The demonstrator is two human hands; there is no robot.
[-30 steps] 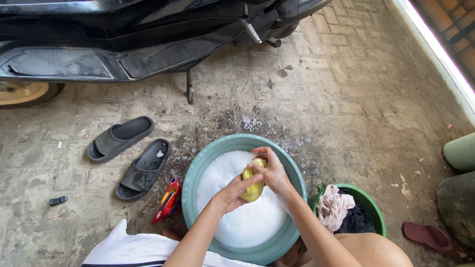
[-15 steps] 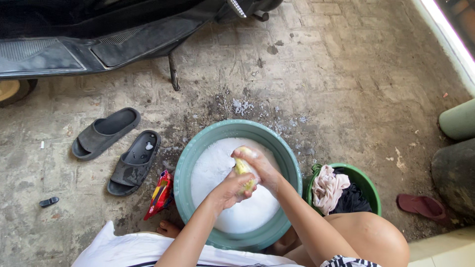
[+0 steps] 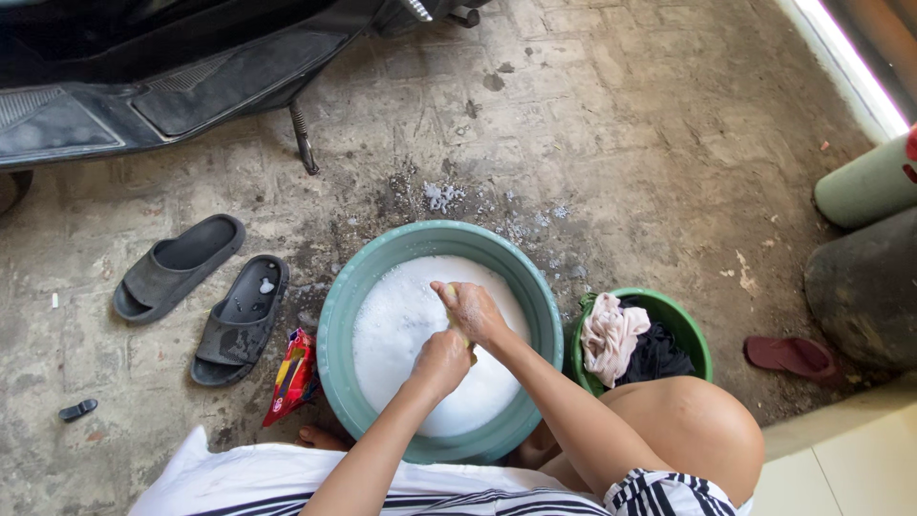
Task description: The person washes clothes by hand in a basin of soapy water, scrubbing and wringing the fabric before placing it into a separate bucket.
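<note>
Both my hands are over a teal wash basin (image 3: 336, 325) full of white suds (image 3: 392, 325). A yellow cloth (image 3: 471, 351) is squeezed between them, and only a sliver of it shows. My left hand (image 3: 440, 362) is closed on its near end, my right hand (image 3: 471, 312) on its far end. The two hands press together just above the foam.
A smaller green bucket (image 3: 692, 330) with pink and dark clothes stands right of the basin. A red detergent packet (image 3: 289, 374) lies at the basin's left. Two dark slippers (image 3: 201, 287) lie further left, a black scooter (image 3: 153, 72) stands behind, and a maroon sandal (image 3: 791, 354) lies at right.
My hands have lowered toward the suds and closed tighter on the yellow cloth, which is now mostly hidden. The view has shifted, so everything sits further left.
</note>
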